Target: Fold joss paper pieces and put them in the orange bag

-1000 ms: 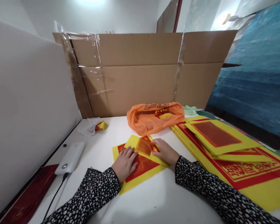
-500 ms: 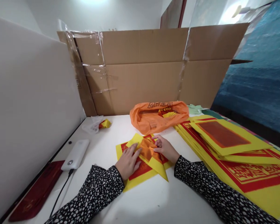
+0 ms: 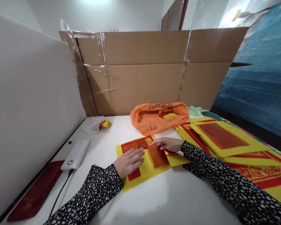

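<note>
My left hand (image 3: 129, 163) lies palm down with its fingers stretched out over yellow-and-red joss paper. Beneath is a printed sheet (image 3: 130, 186) of it, flat on the white table. On top rests a smaller yellow sheet with an orange-red foil patch (image 3: 157, 158). My right hand (image 3: 170, 144) is at the upper right of this smaller sheet, its index finger pointing left and the other fingers curled on the paper. Below that hand, the sheet's right part (image 3: 178, 160) stands raised and bent, with a shiny orange strip showing. The right fingertips are partly hidden.
A stack of joss paper (image 3: 224, 139) spreads along the right. Behind the hands, an orange plastic bag (image 3: 152, 126) holds folded paper pieces. At left are a white power bank (image 3: 76, 153) with a cable, a dark red case (image 3: 35, 193) and a folded piece (image 3: 105, 124). Cardboard (image 3: 145, 81) stands behind.
The smaller sheet was folded into pointed flaps and now lies more spread out, with its foil patch flat. My right hand has shifted right; my left hand has moved slightly.
</note>
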Motion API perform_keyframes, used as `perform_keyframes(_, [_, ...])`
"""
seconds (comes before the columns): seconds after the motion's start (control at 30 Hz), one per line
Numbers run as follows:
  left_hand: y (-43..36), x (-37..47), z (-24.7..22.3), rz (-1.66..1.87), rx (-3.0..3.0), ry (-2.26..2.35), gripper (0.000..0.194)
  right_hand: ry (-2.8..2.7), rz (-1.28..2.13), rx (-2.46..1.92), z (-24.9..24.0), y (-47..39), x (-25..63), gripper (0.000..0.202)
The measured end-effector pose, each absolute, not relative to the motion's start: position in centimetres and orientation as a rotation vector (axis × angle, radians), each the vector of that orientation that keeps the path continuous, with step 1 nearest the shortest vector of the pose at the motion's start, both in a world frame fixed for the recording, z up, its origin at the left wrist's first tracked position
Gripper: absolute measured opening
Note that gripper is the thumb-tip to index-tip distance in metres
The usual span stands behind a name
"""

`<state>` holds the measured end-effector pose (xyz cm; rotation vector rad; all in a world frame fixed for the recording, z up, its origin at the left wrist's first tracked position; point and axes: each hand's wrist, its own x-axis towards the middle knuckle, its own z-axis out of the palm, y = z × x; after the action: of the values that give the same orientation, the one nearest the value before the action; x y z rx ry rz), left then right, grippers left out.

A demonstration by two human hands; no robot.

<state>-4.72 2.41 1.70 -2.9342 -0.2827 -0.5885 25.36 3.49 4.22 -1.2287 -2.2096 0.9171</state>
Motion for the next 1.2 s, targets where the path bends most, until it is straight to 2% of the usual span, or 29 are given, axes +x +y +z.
perform_keyframes(0.1, [1.8, -4.5, 1.3, -0.516, -2.994, -0.324, 0.029, -2.277, 0.711, -1.307, 4.6, 2.8, 24.8, 0.045])
perform_keyframes(0.2, [1.4, -4.5, 1.3, -0.478, -3.020, -0.480, 0.029, -2.267, 0.548, -1.333, 6.3, 0.0, 24.8, 0.040])
perform_keyframes(0.33, [1.4, -4.2, 1.8, -0.560, -3.091, -0.747, 0.028, -2.303, 0.659, -1.280, 7.8, -5.3, 23.1, 0.044])
perform_keyframes(0.43, [1.5, -3.8, 1.9, -0.612, -3.115, -0.876, 0.026, -2.225, 0.696, -1.277, 6.5, -7.2, 19.9, 0.054])
perform_keyframes(0.47, [1.6, -3.7, 1.9, -0.616, -3.117, -0.906, 0.025, -2.155, 0.686, -1.317, 5.6, -7.2, 18.9, 0.051])
perform_keyframes(0.6, [1.1, -3.4, 1.7, -0.611, -3.051, -1.067, 0.021, -1.891, 0.665, -1.429, 1.9, -5.5, 16.3, 0.014])
perform_keyframes(0.7, [0.3, -3.2, 1.9, -0.493, -2.939, -1.162, 0.022, -1.780, 0.664, -1.485, 0.2, -4.5, 16.2, 0.014])
perform_keyframes(0.9, [-0.9, -2.7, 2.6, -0.213, -2.850, -1.075, 0.016, -1.705, 0.570, -1.552, -0.4, -4.3, 16.7, 0.025])
perform_keyframes(1.2, [-1.1, -2.4, 0.1, -0.361, -2.790, -0.962, 0.026, -1.872, 0.332, -1.656, -0.5, -4.4, 16.7, 0.021])
